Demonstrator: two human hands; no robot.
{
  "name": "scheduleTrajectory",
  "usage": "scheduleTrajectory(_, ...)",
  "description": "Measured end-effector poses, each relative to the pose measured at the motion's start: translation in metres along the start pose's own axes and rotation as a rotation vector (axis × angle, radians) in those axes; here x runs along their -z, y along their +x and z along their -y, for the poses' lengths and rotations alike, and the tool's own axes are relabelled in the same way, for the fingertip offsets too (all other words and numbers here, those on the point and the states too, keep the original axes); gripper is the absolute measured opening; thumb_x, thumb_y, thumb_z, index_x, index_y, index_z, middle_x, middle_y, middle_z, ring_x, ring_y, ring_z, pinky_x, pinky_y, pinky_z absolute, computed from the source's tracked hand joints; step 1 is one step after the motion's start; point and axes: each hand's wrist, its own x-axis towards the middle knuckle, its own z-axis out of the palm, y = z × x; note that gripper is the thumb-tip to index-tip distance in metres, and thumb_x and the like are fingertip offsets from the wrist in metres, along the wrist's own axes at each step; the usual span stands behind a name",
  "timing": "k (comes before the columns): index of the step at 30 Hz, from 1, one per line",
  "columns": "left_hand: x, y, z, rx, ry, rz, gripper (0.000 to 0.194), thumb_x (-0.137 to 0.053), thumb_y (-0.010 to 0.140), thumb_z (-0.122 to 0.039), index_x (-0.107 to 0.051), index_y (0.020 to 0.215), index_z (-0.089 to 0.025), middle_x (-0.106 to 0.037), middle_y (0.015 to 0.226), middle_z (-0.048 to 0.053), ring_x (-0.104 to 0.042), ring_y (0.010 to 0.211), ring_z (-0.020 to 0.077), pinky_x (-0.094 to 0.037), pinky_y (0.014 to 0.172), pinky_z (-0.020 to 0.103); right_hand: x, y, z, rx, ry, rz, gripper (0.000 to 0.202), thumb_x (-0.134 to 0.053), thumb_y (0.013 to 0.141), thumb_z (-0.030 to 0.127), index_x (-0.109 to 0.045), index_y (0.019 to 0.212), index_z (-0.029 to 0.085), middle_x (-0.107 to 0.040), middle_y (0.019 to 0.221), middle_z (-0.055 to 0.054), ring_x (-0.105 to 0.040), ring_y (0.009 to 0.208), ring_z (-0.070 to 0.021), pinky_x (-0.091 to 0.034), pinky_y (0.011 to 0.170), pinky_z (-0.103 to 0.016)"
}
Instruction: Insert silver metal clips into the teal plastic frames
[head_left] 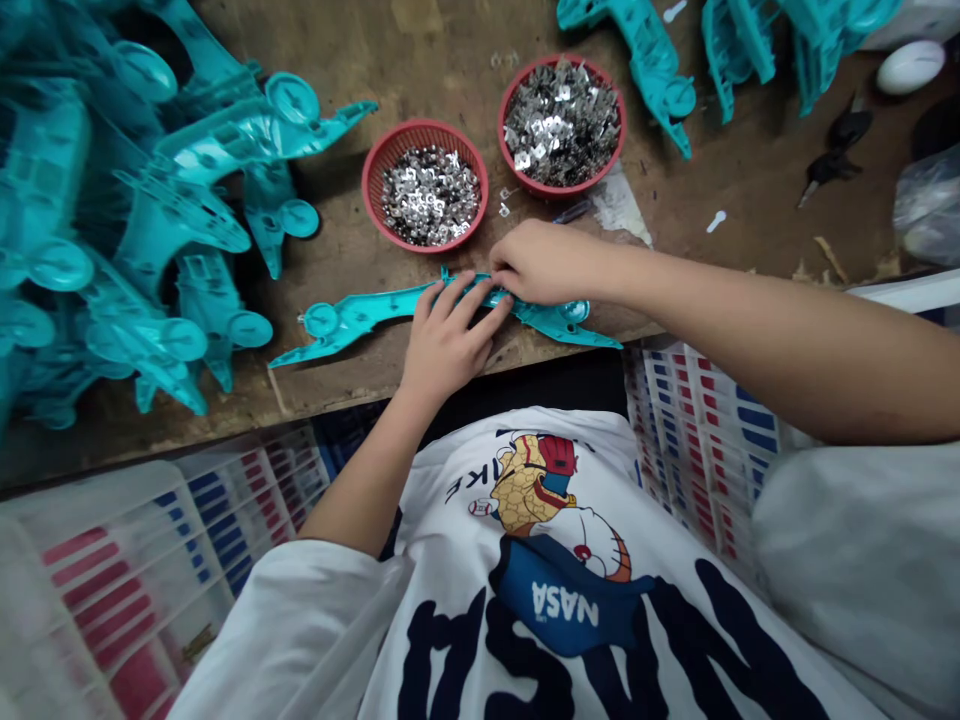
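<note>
A long, curved teal plastic part [367, 312] with round discs near both ends lies along the table's front edge. My left hand [450, 335] rests over its middle, fingers bent across the top and gripping it against the table. Right beside those fingers, my right hand [536, 262] is closed in a pinch at the part; whatever is between its fingertips is hidden. Beyond the hands stand two red baskets: the left basket [369, 190] holds small shiny metal pieces, and the right basket [621, 125] holds metal clips.
Many similar teal parts [202, 140] are heaped at the left, and several more [652, 70] lie at the back right. Keys [829, 165], a small white piece [716, 221] and a plastic bag [930, 205] are on the right. Plastic crates [165, 560] stand below the table edge.
</note>
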Motion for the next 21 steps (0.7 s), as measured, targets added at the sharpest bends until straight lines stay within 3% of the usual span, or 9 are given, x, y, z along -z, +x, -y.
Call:
scheduleTrajectory(4,0.001,0.001,0.0,0.02,-0.052,-0.003,0.049,-0.057,0.109,-0.02,-0.073,0.155,-0.031,-0.067,0.176,0.013,-0.053,0.173,0.0376,-0.037,0.14,0.068,-0.001,0.003,-0.016,-0.016,-0.019,-0.082,0.029,-0.064,0.109,0.019,-0.091,0.117,0.019,-0.09,0.114,-0.014,-0.078,0.102,-0.0296,-0.051,0.085,-0.041)
scheduleTrajectory(8,0.008,0.009,-0.006,0.092,-0.089,-0.053,0.036,-0.055,0.114,-0.032,-0.075,0.143,-0.024,-0.076,0.161,0.015,-0.062,0.162,0.0368,-0.046,0.132,0.062,-0.007,0.008,-0.041,0.005,0.001,-0.192,0.026,-0.067,0.112,0.035,-0.09,0.116,0.023,-0.089,0.108,-0.015,-0.078,0.103,-0.0341,-0.055,0.086,-0.043)
scheduleTrajectory(11,0.016,0.023,-0.012,0.163,-0.053,-0.065,0.033,-0.055,0.117,-0.037,-0.08,0.134,-0.026,-0.077,0.155,0.016,-0.064,0.152,0.0416,-0.045,0.126,0.067,-0.009,0.008,-0.05,0.024,0.037,-0.196,0.028,-0.068,0.111,0.042,-0.09,0.118,0.026,-0.088,0.109,-0.014,-0.078,0.106,-0.0362,-0.057,0.089,-0.044)
scheduleTrajectory(15,0.022,0.045,-0.015,0.18,0.004,-0.038,0.027,-0.063,0.112,-0.036,-0.087,0.119,-0.027,-0.078,0.141,0.016,-0.062,0.143,0.0483,-0.045,0.119,0.073,0.007,0.002,-0.037,-0.073,-0.003,-0.131,0.028,-0.068,0.11,0.036,-0.09,0.12,0.023,-0.087,0.119,-0.018,-0.078,0.113,-0.0396,-0.056,0.094,-0.047)
scheduleTrajectory(21,0.029,0.066,-0.021,0.205,0.132,0.036,0.026,-0.066,0.108,-0.031,-0.091,0.111,-0.027,-0.078,0.125,0.017,-0.063,0.134,0.0487,-0.048,0.116,0.075,0.038,-0.013,-0.001,-0.249,-0.252,0.027,0.034,-0.058,0.108,0.013,-0.086,0.127,0.012,-0.083,0.133,-0.028,-0.081,0.121,-0.0438,-0.064,0.094,-0.048)
